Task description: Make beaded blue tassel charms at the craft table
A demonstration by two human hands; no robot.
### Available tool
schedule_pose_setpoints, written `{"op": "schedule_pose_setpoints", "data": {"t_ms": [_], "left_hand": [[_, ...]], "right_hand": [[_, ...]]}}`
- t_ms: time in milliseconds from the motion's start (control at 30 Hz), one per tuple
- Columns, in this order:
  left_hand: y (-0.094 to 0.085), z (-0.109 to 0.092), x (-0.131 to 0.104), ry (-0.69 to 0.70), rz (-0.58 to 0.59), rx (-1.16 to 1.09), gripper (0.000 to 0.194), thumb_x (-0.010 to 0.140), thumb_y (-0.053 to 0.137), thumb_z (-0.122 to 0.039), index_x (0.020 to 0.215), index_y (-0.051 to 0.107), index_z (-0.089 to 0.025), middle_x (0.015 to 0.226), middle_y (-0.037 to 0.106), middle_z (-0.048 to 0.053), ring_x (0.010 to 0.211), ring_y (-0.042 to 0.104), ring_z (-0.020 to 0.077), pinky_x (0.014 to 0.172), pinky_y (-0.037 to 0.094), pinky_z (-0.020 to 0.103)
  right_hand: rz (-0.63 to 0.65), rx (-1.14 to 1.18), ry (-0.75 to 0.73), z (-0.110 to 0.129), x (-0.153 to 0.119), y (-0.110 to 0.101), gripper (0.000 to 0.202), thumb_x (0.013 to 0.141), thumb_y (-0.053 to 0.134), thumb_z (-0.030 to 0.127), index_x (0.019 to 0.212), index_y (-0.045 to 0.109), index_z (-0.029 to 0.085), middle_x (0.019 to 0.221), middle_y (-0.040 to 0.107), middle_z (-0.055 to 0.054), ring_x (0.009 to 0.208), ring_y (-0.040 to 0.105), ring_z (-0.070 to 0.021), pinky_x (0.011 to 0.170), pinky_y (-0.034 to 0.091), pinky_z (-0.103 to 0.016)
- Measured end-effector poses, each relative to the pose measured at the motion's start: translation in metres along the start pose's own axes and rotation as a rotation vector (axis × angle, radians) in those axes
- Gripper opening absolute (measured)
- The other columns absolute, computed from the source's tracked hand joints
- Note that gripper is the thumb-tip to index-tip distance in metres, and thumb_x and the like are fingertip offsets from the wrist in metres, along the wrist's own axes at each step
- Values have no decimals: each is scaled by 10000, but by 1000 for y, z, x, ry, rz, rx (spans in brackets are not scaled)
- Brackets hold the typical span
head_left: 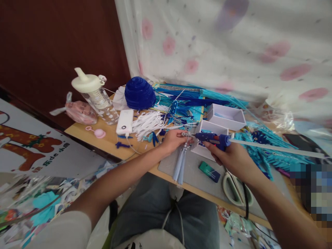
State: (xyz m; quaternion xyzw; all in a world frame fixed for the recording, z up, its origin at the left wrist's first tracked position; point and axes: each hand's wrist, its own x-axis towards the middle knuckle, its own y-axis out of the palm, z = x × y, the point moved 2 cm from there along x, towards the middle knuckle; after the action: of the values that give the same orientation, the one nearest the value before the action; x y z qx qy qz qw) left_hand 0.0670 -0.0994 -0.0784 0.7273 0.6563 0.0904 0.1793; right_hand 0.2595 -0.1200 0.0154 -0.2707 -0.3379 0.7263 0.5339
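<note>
Currently, beadwork: the silver beadwork [186, 134] is above the grey mat [168, 166], inward of the table's near edge, with pale tassels [179, 169] below it reaching toward that edge.
Left hand: from my remote view, the left hand [172, 141] has thumb and fingers pinched together on the beadwork.
Right hand: I see the right hand [228, 155] wrapped around the glue gun [212, 138]; I cannot tell whether the trigger is pressed.
Nozzle: it points at the left fingertips, so I judge a small slip could burn them or smear glue over the beads.
Tassels: stray drips might mat the strands, since they lie just below the nozzle.
Glue stick: the long glue stick [275, 147] juts toward the table's right end, above the teal fringe [275, 157]; a swing of the gun could snag there.
Cord: the black cord [246, 200] crosses the scissors [237, 190] by the near edge; a tug might shift them.
White box: the front box [202, 151] sits right behind the gun, limiting room, I think.
Left end: bottle [95, 93], power bank [124, 122] and white stems [149, 125] crowd that side.
</note>
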Motion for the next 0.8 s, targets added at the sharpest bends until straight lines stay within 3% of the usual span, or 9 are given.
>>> {"op": "schedule_pose_setpoints", "data": {"t_ms": [167,800], "left_hand": [[0,0,0,1,-9,0,260,719,803,-179,956,735,-93,841,760,90,691,687,152,674,514,250],[2,-2,0,-31,-14,-43,235,726,777,-125,953,731,-85,818,761,86,687,699,153,681,533,253]], "right_hand": [[18,-60,30,2,3,2,576,856,561,625,439,506,233,382,541,-19,355,504,-150,437,378,-284],[5,-71,77,8,3,1,468,841,575,550,499,514,235,384,530,4,353,494,-148,452,370,-279]]}}
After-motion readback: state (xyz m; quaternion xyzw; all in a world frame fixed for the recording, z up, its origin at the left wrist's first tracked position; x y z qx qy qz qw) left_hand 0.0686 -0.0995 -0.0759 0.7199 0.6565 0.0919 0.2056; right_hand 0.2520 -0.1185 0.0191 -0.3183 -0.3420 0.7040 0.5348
